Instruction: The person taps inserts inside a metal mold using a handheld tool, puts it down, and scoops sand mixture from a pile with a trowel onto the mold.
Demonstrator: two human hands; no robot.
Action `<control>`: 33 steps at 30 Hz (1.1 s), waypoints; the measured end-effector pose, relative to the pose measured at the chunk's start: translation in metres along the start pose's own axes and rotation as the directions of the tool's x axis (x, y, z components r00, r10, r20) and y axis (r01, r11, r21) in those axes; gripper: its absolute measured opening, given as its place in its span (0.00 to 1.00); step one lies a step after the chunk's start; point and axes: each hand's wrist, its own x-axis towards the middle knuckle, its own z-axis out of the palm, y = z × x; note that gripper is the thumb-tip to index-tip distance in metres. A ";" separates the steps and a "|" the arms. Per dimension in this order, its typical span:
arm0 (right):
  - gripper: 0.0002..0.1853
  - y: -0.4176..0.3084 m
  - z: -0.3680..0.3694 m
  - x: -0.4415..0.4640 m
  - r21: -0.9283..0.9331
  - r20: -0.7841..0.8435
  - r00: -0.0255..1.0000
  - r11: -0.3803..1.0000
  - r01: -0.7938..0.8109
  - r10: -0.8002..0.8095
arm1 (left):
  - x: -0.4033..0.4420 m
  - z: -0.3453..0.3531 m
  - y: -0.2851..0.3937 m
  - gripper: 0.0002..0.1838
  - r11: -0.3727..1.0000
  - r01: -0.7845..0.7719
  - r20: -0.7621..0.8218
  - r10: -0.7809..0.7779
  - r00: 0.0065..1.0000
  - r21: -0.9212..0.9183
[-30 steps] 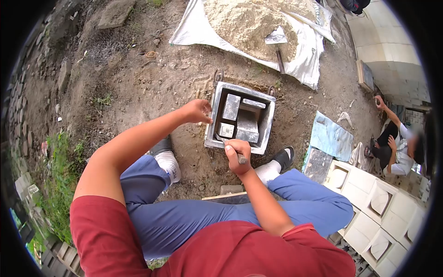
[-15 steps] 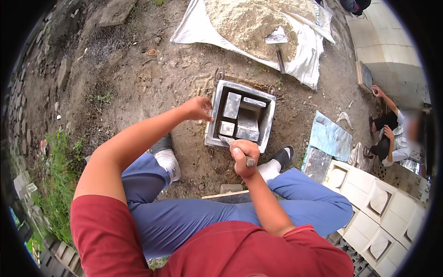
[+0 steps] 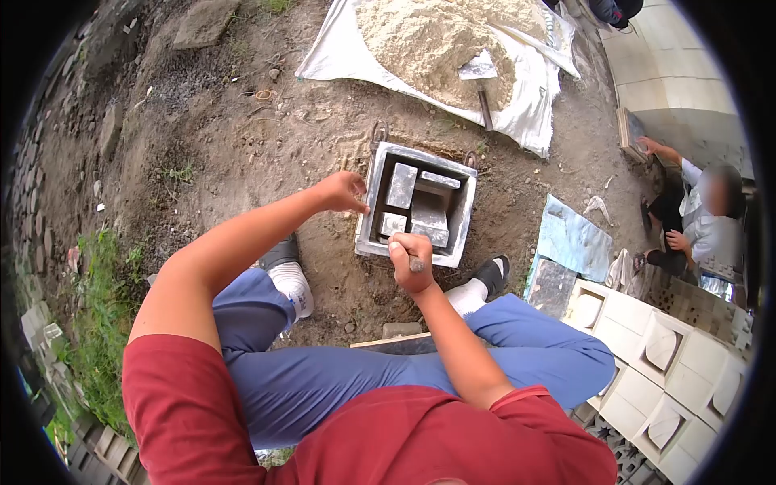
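A grey metal mould box (image 3: 466,212) stands on the soil between my feet, with several rectangular blocks inside it, one of them a tall block (image 3: 402,186) at upper left. My right hand (image 3: 412,263) is wrapped round the handle of a small trowel (image 3: 416,264) at the near rim. The handle's end points back toward me; the blade is mostly hidden by the hand. Beside the left rim my left hand (image 3: 346,192) has its fingers apart and curved, fingertips at the edge, holding nothing. Whether they touch the rim I cannot tell.
A heap of sandy powder (image 3: 420,40) lies on a white sheet (image 3: 529,121) beyond the box, a shovel (image 3: 482,89) on it. Pale cast blocks (image 3: 626,327) stand at right near a blue sheet (image 3: 572,238). Another person (image 3: 699,210) crouches at far right by a board.
My right hand has shifted slightly left and up along the near rim with the trowel, covering its blade more. My left hand stays by the left rim. The other person's arm has moved a little.
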 end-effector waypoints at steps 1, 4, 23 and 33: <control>0.13 -0.003 0.000 0.005 -0.021 0.000 1.000 1.000 -0.020 0.020 | 0.004 -0.001 -0.003 0.36 1.000 -0.013 0.009 0.013 1.000 0.004; 0.13 -0.027 -0.004 0.008 0.024 -0.012 0.997 0.997 -0.072 0.072 | 0.004 -0.001 -0.003 0.36 0.999 -0.034 0.023 0.033 0.999 0.016; 0.16 -0.013 0.014 0.007 0.099 -0.046 0.992 0.989 -0.111 0.116 | 0.005 0.000 -0.003 0.34 0.997 -0.070 0.003 0.070 0.998 0.038; 0.17 -0.006 0.015 0.007 0.055 0.030 0.998 0.997 -0.058 0.056 | 0.006 -0.002 -0.006 0.37 1.000 -0.002 0.005 0.002 1.000 0.031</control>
